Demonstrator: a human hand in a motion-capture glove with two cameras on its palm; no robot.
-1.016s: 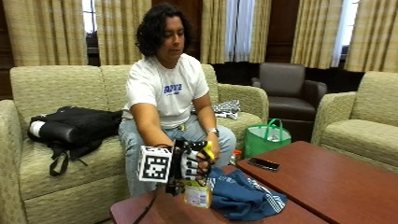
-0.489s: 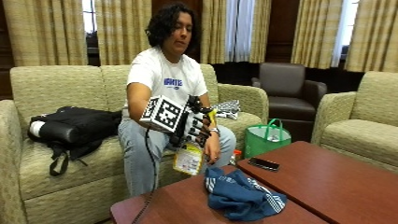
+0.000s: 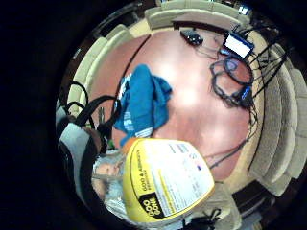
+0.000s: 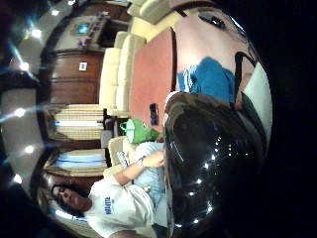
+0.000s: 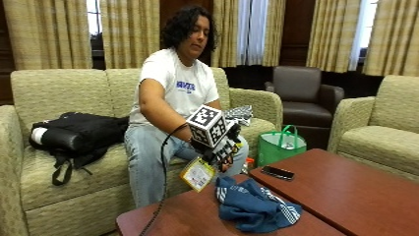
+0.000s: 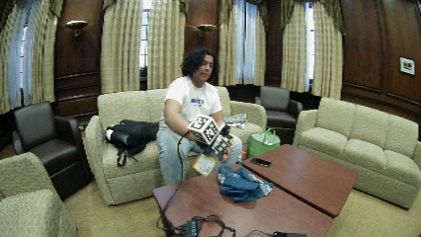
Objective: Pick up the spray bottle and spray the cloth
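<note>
The person sits on the pale sofa (image 5: 59,93) behind the red-brown table (image 5: 367,196), and the gloved right hand (image 5: 219,147) is up in the air just past the table's near edge, its fingers curled round the spray bottle (image 5: 197,173); the bottle hangs tilted below the hand, its yellow-and-white label turned outward, clear of the tabletop and just beside the blue cloth (image 5: 255,206); from the little-finger side of the palm the label (image 3: 165,184) fills the near field, with the cloth (image 3: 144,103) lying on the wood beyond it.

The cloth sits crumpled close to the table edge nearest the person, white stripes showing along one fold; it touches neither bottle nor hand.

A dark phone (image 5: 278,172) lies near the same edge, further along, well apart from the cloth; behind it a green bag (image 5: 282,145) stands on the floor against the sofa's arm; a black backpack (image 5: 75,135) rests on the sofa cushion at the person's other side.

In the wide view the tabletop (image 6: 309,177) stretches open beyond the cloth toward the far corner; a tangle of cables (image 6: 197,226) lies at the edge farthest from the sofa.
</note>
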